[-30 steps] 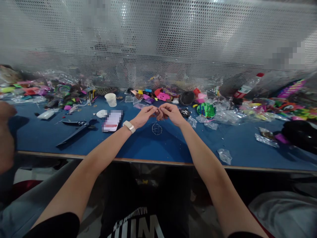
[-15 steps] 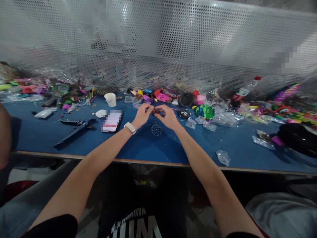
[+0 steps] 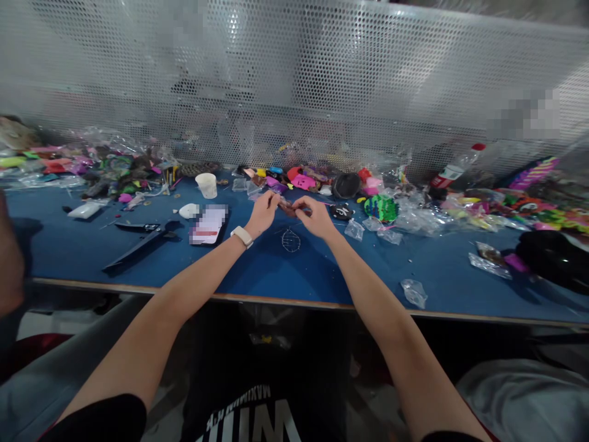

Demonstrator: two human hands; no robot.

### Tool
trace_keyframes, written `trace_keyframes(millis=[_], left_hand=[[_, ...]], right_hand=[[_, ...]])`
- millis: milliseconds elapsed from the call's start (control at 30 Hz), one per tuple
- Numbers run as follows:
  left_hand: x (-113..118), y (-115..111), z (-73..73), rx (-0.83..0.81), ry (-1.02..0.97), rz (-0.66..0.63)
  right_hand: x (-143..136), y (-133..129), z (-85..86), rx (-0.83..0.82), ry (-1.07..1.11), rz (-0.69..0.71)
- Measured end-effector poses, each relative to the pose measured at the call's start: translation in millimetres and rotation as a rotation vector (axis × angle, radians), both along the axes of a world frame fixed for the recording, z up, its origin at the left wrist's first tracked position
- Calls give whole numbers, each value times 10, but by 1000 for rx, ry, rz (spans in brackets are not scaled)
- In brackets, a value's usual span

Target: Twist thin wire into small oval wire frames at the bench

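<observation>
Between my two hands a dark reddish-brown soft piece [image 3: 288, 209] is stretched above the blue table. My left hand [image 3: 264, 212], with a pale band on the wrist, pinches its left end. The right end is pinched by my right hand [image 3: 315, 216]. Just below them on the table lies a small leaf-shaped wire outline [image 3: 291, 240]. A phone [image 3: 209, 224] rests left of my left hand, beside a white lump [image 3: 189, 211].
Dark blue tools [image 3: 138, 245] lie on the blue table [image 3: 276, 279] at left. A white cup [image 3: 207, 185], colourful clay pieces and a bottle [image 3: 458, 167] line the perforated metal screen [image 3: 294, 80]. Another person's arm [image 3: 10, 258] shows at far left.
My hands have moved slightly apart. The brown piece between them is now drawn out longer and shows more of itself.
</observation>
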State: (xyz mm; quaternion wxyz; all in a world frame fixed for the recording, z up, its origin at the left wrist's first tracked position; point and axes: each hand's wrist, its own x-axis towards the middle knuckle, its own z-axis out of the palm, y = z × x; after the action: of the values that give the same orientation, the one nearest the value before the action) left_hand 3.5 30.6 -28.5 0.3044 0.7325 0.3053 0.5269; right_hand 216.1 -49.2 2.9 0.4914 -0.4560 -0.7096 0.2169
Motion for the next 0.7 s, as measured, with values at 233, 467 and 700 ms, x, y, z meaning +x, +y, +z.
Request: trace_keyframes(millis=[233,467,700], left_hand=[[27,15,-22,-51,0,13],[4,45,-22,5,-26,93],[-66,149,-9,-263,-212,75]], right_hand=[[-45,-6,-41,52,-58,-27],[147,51,36,99,-98,-107],[159,163,-46,-27,281,-189]])
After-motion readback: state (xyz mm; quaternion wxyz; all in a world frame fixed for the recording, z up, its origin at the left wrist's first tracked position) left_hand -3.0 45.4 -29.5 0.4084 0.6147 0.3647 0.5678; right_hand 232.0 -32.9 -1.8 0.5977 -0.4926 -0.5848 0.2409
